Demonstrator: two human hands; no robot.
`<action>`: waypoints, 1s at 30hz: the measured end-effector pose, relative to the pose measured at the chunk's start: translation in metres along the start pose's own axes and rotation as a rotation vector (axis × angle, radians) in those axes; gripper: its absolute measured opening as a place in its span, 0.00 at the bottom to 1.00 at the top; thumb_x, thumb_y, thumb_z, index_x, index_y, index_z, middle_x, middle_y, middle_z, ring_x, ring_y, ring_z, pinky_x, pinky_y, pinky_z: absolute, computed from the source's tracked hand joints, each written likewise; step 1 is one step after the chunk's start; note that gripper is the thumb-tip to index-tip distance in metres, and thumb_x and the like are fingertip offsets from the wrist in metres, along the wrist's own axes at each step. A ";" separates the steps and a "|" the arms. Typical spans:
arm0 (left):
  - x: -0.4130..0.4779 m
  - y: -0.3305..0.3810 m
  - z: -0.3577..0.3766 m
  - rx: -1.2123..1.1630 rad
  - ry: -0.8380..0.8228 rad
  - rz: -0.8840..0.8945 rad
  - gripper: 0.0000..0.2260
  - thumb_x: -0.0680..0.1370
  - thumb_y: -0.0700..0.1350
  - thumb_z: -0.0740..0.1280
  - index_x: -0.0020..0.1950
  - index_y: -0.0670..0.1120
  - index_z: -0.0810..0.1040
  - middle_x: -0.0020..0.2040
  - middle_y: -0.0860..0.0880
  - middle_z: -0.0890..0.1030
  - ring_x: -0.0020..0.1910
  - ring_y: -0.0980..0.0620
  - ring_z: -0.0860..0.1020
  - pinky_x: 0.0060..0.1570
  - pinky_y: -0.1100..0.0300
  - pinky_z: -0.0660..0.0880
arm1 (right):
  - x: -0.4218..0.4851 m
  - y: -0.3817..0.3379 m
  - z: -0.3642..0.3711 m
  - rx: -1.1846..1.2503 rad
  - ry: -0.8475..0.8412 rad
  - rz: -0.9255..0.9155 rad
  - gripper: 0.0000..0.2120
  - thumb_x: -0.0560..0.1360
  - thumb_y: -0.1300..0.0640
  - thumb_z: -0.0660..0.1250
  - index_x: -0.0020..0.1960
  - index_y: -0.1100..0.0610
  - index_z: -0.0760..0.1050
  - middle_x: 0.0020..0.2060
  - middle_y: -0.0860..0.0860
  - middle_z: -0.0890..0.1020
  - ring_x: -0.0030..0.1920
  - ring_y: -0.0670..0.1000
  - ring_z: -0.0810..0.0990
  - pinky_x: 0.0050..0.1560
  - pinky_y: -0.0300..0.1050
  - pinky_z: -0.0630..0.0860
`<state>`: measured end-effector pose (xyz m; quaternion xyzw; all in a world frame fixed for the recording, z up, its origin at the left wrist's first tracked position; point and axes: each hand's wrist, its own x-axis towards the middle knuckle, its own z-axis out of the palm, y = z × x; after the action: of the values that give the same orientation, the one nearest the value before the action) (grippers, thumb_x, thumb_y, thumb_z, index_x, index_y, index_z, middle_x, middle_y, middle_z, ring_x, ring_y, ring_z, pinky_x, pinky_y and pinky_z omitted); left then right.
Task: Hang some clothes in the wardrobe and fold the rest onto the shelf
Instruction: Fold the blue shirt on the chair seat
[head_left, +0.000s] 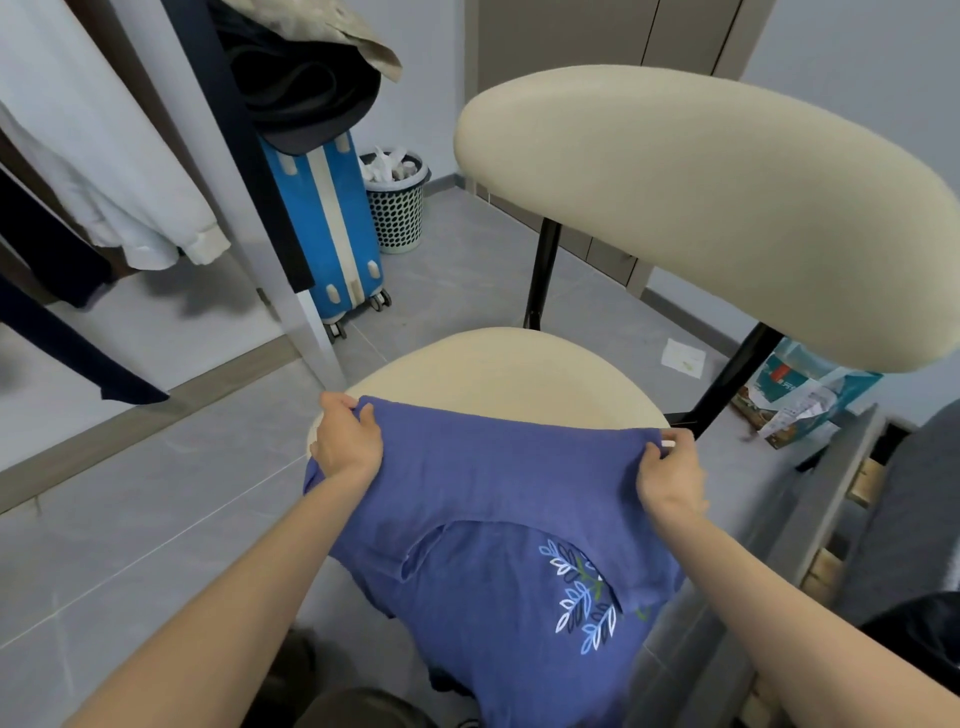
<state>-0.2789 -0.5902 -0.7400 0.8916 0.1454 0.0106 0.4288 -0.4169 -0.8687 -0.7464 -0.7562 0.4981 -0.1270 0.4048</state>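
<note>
The blue T-shirt (498, 499) sits low in the middle of the frame, stretched across the front edge of the cream chair seat (498, 369), its leaf-printed lower part trailing down off the seat toward the bottom of the picture. That hanging part looks to me like the main risk: most of the cloth's weight seems to be off the seat, so if either corner slips, I would expect the whole shirt to slide off onto the grey floor tiles. The fold could also go crooked, since the top edge already sags a little between the two hands, and a rumple shows around the neckline at centre. The seat is rounded and narrower than the shirt, so cloth may spill over the side at lower left, where a bit of blue already droops.

The left hand (345, 441), centre-left, has its fingers curled over the shirt's top corner, gripping it, knuckles up. The right hand (670, 470), centre-right, pinches the opposite corner between thumb and fingers. Both forearms reach in from the bottom corners, fairly straight.

The wardrobe, at upper left, holds a hanging white shirt (130, 171) and stands well apart from the blue one.
</note>
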 end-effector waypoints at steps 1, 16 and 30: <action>-0.002 0.002 -0.001 0.071 0.020 0.054 0.09 0.80 0.44 0.63 0.57 0.42 0.69 0.55 0.42 0.75 0.59 0.39 0.73 0.63 0.45 0.67 | -0.001 0.000 0.002 -0.062 0.023 -0.035 0.08 0.80 0.58 0.59 0.59 0.54 0.67 0.57 0.56 0.77 0.59 0.61 0.71 0.64 0.59 0.63; 0.007 0.025 -0.007 0.955 -0.540 0.774 0.23 0.80 0.41 0.61 0.74 0.51 0.62 0.67 0.49 0.71 0.69 0.48 0.66 0.74 0.43 0.42 | 0.036 -0.019 -0.011 -0.991 -0.437 -0.743 0.26 0.76 0.58 0.63 0.73 0.51 0.63 0.66 0.52 0.72 0.67 0.55 0.69 0.71 0.50 0.57; 0.021 0.111 -0.028 1.357 -0.212 0.819 0.14 0.78 0.36 0.59 0.63 0.46 0.72 0.63 0.46 0.74 0.64 0.46 0.72 0.60 0.55 0.65 | 0.047 -0.093 -0.041 -0.962 -0.143 -0.885 0.12 0.78 0.62 0.58 0.56 0.53 0.77 0.55 0.54 0.75 0.59 0.57 0.71 0.51 0.46 0.63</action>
<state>-0.2354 -0.6286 -0.6395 0.9367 -0.2606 -0.0084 -0.2338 -0.3586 -0.9121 -0.6617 -0.9929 0.1129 0.0060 -0.0370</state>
